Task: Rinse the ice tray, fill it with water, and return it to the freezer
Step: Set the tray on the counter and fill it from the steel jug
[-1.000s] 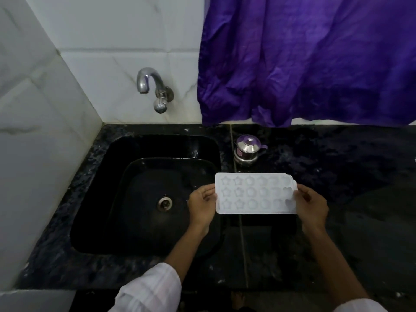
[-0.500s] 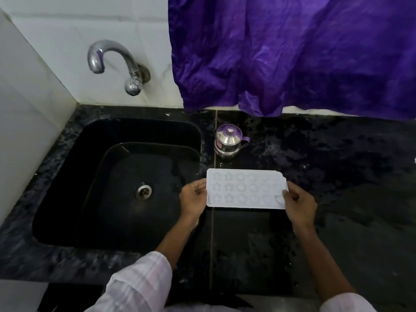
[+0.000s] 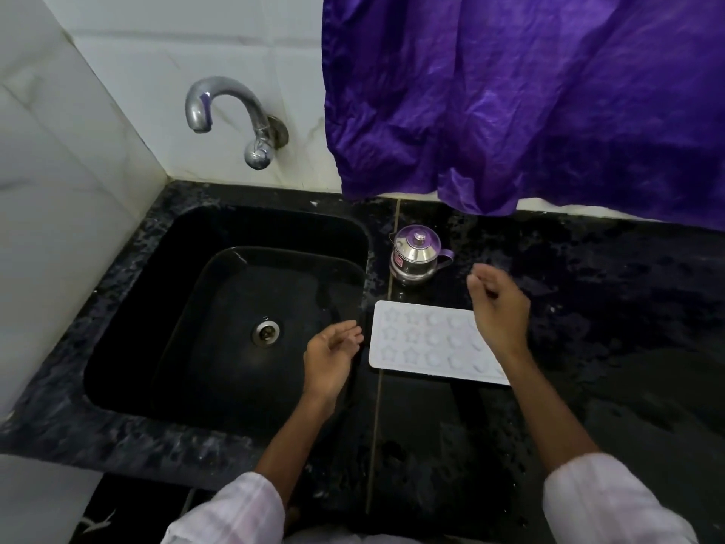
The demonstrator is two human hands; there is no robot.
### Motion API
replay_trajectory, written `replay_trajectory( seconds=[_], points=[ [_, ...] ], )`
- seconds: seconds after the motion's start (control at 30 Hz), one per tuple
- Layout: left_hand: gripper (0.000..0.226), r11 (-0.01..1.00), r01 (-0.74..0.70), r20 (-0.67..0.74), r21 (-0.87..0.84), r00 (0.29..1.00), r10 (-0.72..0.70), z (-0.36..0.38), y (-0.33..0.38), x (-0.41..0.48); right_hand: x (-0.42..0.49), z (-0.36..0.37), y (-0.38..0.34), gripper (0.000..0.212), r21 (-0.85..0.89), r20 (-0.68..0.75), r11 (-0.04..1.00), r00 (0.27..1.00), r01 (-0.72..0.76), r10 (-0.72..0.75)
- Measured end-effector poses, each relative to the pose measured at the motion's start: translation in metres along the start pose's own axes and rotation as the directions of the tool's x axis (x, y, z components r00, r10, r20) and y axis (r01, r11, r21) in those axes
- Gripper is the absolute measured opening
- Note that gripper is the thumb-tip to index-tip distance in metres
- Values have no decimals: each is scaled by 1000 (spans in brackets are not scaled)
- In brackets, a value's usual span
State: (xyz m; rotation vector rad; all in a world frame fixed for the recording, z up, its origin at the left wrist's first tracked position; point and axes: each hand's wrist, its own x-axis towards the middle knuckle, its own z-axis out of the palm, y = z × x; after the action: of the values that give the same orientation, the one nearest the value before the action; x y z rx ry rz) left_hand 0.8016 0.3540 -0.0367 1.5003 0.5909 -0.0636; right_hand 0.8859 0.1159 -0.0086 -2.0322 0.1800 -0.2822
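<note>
Grip: I have nothing in hand; my left hand (image 3: pixel 331 357) and right hand (image 3: pixel 497 306) both hang loose with fingers apart, clear of the tray.
Ice tray (image 3: pixel 429 341): flat on the black counter (image 3: pixel 588 347), between my 2 hands, its right end hidden under my right wrist.
Handling: I judge it light, thin plastic with some flex; 3 rows of star and round cells look dry and empty, so no sloshing for now.
Hold: I'd take the 2 short ends, thumbs on the rim; once wet, I expect it to be slippery.
Sink (image 3: pixel 129 308): just left of my left hand.
Tap (image 3: pixel 235 111): up and beyond it, no water visible.
Steel pot (image 3: pixel 416 256): just beyond the tray, near my right fingers (image 3: pixel 480 278); mind it on lifting.
</note>
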Motion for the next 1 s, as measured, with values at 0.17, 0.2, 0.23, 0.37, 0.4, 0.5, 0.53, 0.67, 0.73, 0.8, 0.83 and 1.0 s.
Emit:
replay_trajectory(
  seconds=[0.17,0.2,0.23,0.37,0.4,0.5,0.53,0.67,0.73,0.8,0.83,1.0],
  points=[
    [23,992,7,0,-124,1000,-7,-5,-2,-18,45,36,-5,34,-31,171,999,984,-35,40],
    [22,990,8,-2,-141,1000,-8,-6,-3,-21,49,40,-5,29,-50,177,998,983,-29,38],
    [22,988,10,-5,-156,1000,-11,-7,-4,-24,51,42,-4,27,-50,173,998,984,-35,43],
    [20,986,20,-19,-167,1000,-23,-13,-13,-33,59,47,3,39,4,147,994,984,-107,105],
    [20,986,26,-23,-163,999,-30,-14,-16,-35,61,50,4,40,28,153,991,980,-133,127],
    [20,985,50,-35,-164,998,-57,-18,-21,-39,61,59,5,41,130,176,971,969,-199,175],
    [20,985,53,-39,-164,997,-61,-18,-22,-41,61,62,4,40,165,172,963,968,-213,184],
    [20,987,53,-28,-152,998,-58,-21,-22,-47,59,72,0,39,284,130,922,963,-264,236],
    [20,988,47,-18,-149,999,-50,-24,-22,-51,61,76,-3,40,346,109,892,956,-292,271],
    [20,989,41,-3,-143,999,-41,-27,-22,-54,65,79,-7,40,391,101,871,955,-297,280],
    [20,990,38,6,-139,999,-37,-29,-23,-55,67,80,-9,40,401,98,867,955,-295,280],
    [20,992,32,54,-122,998,-26,-43,-30,-55,64,76,-21,37,450,63,854,963,-263,263]
  ],
)
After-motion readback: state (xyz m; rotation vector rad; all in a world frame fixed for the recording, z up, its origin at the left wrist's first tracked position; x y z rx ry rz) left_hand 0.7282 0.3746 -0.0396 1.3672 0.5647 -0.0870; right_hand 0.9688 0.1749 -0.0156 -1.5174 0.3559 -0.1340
